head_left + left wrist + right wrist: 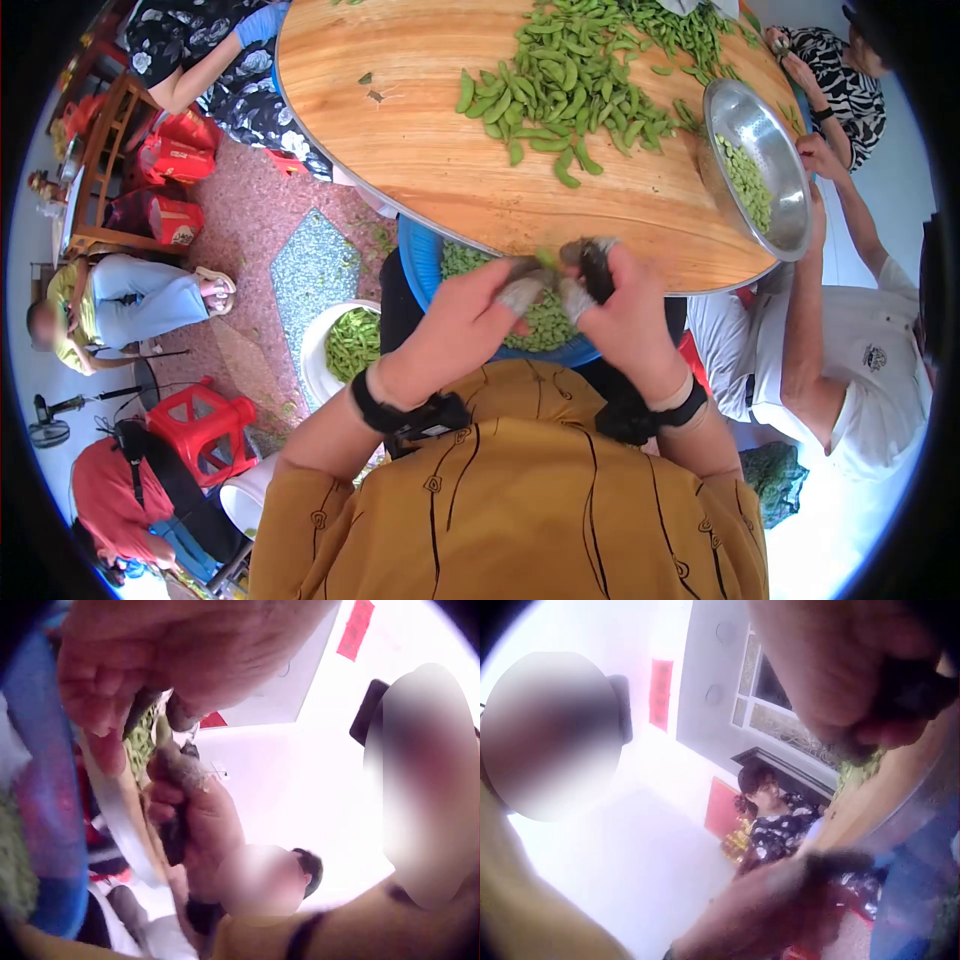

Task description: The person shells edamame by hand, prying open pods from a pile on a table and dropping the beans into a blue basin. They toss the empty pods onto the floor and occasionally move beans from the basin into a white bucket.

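Observation:
In the head view my left hand (455, 318) and right hand (632, 318) meet at the table's near edge, above a blue basin (418, 262). Between their fingertips is a green soybean pod (546, 258), pinched from both sides; the left wrist view shows the pod (163, 732) sticking up from the right thumb and fingers. Worn grey covers sit on the thumbs and some fingertips, and dark ones on other right fingers. Shelled green beans (545, 322) fill the basin under the hands. A large heap of pods (570, 85) lies on the wooden table (400, 130).
At the table's right stands a tilted steel bowl (720, 185) with shelled beans, near another person's hands (820, 165). A white bucket (318, 345) of pods stands on the floor at left. Another person's blue-gloved hand (262, 24) is at the far left edge.

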Motion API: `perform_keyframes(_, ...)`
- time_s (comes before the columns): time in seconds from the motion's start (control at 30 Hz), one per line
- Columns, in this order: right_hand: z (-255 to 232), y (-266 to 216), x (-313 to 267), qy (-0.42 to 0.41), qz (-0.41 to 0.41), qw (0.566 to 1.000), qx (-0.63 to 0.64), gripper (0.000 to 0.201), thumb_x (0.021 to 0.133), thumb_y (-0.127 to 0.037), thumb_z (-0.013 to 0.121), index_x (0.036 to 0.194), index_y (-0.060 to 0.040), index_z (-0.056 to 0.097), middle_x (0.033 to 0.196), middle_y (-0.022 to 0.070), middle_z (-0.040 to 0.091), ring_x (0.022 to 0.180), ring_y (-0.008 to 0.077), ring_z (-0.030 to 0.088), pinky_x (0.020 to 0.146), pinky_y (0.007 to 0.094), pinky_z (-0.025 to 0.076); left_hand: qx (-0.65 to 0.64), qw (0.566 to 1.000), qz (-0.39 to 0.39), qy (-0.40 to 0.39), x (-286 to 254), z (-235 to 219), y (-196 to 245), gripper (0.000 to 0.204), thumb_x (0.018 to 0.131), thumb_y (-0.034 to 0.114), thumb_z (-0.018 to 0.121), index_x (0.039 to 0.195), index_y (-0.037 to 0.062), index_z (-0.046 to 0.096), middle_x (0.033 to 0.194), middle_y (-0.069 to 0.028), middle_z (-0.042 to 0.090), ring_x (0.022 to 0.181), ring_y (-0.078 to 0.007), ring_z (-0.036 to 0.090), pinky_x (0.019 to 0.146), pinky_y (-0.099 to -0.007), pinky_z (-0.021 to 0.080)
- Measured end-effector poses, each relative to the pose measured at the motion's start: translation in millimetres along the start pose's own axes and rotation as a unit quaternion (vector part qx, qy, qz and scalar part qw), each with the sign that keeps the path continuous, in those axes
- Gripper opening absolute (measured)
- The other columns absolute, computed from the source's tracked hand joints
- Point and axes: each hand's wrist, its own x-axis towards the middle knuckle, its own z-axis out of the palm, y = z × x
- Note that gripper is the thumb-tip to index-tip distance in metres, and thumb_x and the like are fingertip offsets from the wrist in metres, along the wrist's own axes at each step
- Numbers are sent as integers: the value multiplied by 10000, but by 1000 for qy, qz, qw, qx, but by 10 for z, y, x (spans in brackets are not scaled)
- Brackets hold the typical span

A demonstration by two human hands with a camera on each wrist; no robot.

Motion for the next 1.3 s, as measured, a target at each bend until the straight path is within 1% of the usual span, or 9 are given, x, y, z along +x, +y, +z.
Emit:
perform_keyframes(0.33, -140, 19, -148, -111, 11, 994, 7, 306, 768, -20, 597, 1060, 26, 517, 865, 215, 624, 814, 372, 634, 701, 382, 497, -28, 999, 19, -11, 64, 84, -220, 217, 879, 5, 458, 1039, -2, 603, 821, -13, 592, 691, -68, 518, 612, -203, 431)
perform_keyframes(0.4, -141, -13, -133, -146, 2, 989, 24, 485, 790, 14, 474, 1275, 1, 484, 836, 43, 655, 597, 99, 568, 553, 235, 462, 14, 999, 37, -14, 37, 34, -166, 288, 830, -52, 422, 1041, 1, 611, 801, -4, 584, 706, -79, 508, 639, -215, 432)
perform_keyframes(0.63, -124, -12, -117, -189, 41, 973, 125, 527, 785, 18, 460, 1309, -34, 478, 841, 5, 648, 556, 65, 523, 501, 203, 433, 23, 997, 3, -71, 45, 9, -88, 267, 777, -76, 415, 942, -2, 612, 771, -69, 616, 682, -163, 556, 642, -274, 454)
perform_keyframes(0.83, -47, 118, -80, -191, -34, 974, 119, 447, 847, -15, 469, 1292, -45, 495, 814, -12, 619, 547, 42, 488, 484, 188, 403, 286, 932, 223, 8, -5, -9, -182, 91, 808, -5, 536, 892, -8, 572, 717, -178, 559, 689, -334, 568, 626, -330, 463)
perform_keyframes(0.9, -89, -22, -60, -239, 251, 885, 309, 271, 846, -16, 504, 1109, -22, 570, 784, 17, 615, 689, 134, 589, 643, 264, 476, 165, 974, 152, -29, -33, -34, -194, 114, 852, 15, 510, 960, 1, 544, 621, -133, 501, 569, -265, 511, 555, -325, 428)
perform_keyframes(0.97, -70, -32, -52, -248, 263, 861, 357, 273, 862, -26, 502, 1126, -29, 571, 778, -6, 600, 677, 119, 580, 616, 258, 469, -157, 982, -33, -98, -67, -83, -231, 116, 885, 43, 482, 987, 12, 529, 597, -96, 462, 525, -213, 446, 521, -304, 386)
perform_keyframes(1.0, -56, -37, -52, -255, 273, 835, 404, 274, 878, -36, 499, 1142, -37, 572, 772, -28, 584, 664, 104, 572, 588, 252, 461, -456, 851, -212, -152, -88, -100, -247, 122, 918, 70, 454, 1014, 24, 513, 573, -60, 422, 480, -162, 381, 487, -284, 345)
perform_keyframes(1.2, 149, 243, -200, -183, -80, 980, -6, 297, 871, -24, 486, 1160, -32, 556, 766, -4, 606, 647, 109, 581, 575, 269, 475, -561, 763, -285, -148, -113, -71, -338, 212, 978, 215, 424, 1032, 26, 506, 560, -10, 356, 475, -100, 294, 461, -251, 262)
perform_keyframes(1.3, 20, 46, -190, -212, 129, 956, 156, 222, 859, -25, 494, 1069, -17, 565, 752, 14, 613, 597, 103, 566, 524, 256, 459, -533, 780, -254, -207, -126, -137, -381, 230, 977, 232, 437, 1046, 24, 507, 560, -8, 354, 478, -97, 286, 461, -252, 263)
